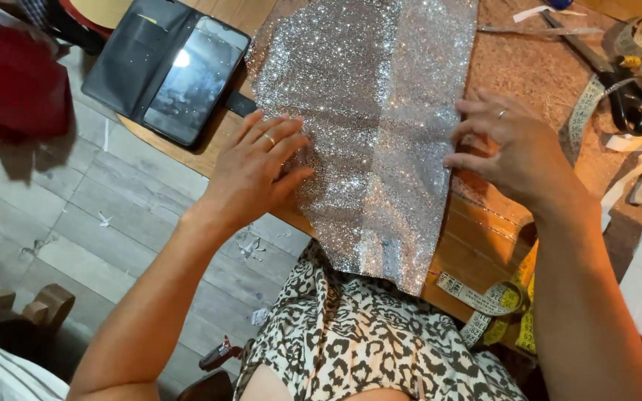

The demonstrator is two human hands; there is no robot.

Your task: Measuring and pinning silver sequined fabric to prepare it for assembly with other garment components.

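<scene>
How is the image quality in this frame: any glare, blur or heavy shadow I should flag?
Head view: sharp overall, no motion blur on the left hand or right hand. The glitter fabric sparkles with bright speckle, partly washing out its texture. The phone screen carries a small light reflection. The floor at left sits in softer, dimmer light; edges show slight wide-angle stretch.

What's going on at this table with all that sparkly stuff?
A person is pressing both hands flat on a sheet of silver glitter fabric spread over a wooden table. The left hand rests on its left edge, the right hand on its right edge, and the near end hangs over the table edge. A phone in an open black case lies to the left; black scissors and a yellow measuring tape lie to the right.
</scene>
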